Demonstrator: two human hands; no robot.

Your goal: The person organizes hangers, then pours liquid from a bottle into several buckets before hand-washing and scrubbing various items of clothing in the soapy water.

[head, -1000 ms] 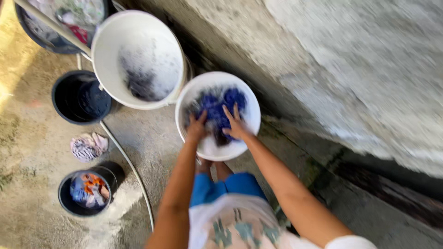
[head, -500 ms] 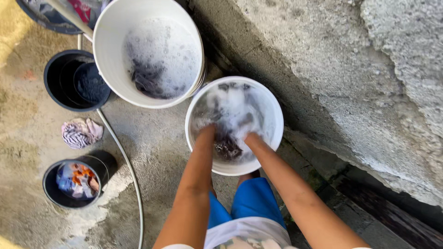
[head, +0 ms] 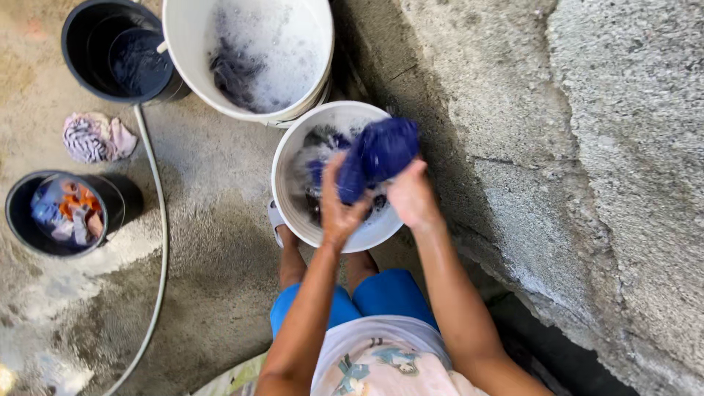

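Note:
A wet blue cloth [head: 378, 156] is lifted above a white bucket [head: 287, 158] of soapy water that stands between my feet. My left hand [head: 339, 205] grips the cloth's lower end. My right hand [head: 411, 194] grips it just beside, on the right. More dark wet laundry lies in the suds below the cloth.
A larger white tub [head: 183, 51] of foam and dark clothes stands behind the bucket. A black bucket [head: 77, 44] sits at the top left, another black bucket [head: 18, 213] with coloured clothes at the left. A striped rag [head: 95, 137] and a hose [head: 158, 249] lie on wet concrete. A rough wall [head: 587, 147] rises at the right.
Both hands were pressed down in the suds of the white bucket; now they have come up holding the blue cloth above the water. The camera view has shifted closer.

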